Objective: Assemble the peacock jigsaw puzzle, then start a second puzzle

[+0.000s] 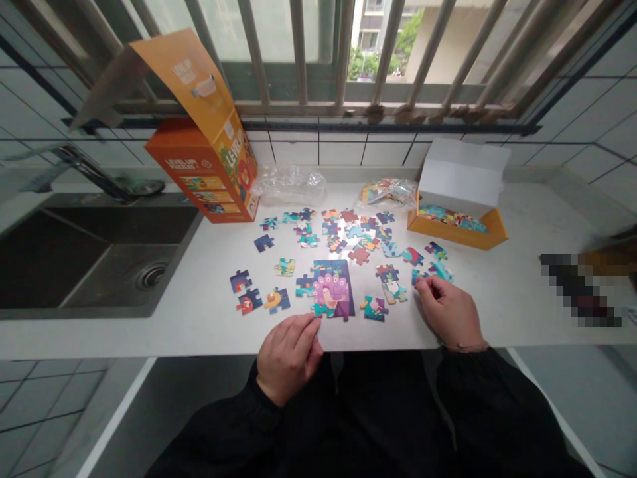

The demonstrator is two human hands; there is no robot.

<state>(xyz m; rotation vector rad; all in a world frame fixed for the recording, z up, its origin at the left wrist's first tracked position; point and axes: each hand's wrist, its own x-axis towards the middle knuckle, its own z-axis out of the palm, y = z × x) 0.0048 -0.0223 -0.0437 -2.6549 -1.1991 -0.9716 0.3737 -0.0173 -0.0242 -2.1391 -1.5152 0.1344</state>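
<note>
My left hand [290, 352] rests at the counter's front edge, fingers pressed together, its fingertips at the lower left corner of the joined puzzle section [332, 290] with a pink peacock. Whether it holds anything is hidden. My right hand [448, 310] is closed, thumb and forefinger at a teal and dark blue puzzle piece [419, 275] on the right. Between the hands lie a green and purple piece [374, 308] and a joined pair with a white figure [395, 291]. Left of the peacock sit a piece with a yellow shape [277, 301] and two joined blue and red pieces [248, 301].
Several loose pieces [359, 255] spread over the white counter [199, 332]. Behind them stand an orange puzzle box [209, 172], clear plastic wrap [291, 186], a bag of pieces [389, 192] and an open yellow box [455, 230]. A sink [144, 309] is at the left.
</note>
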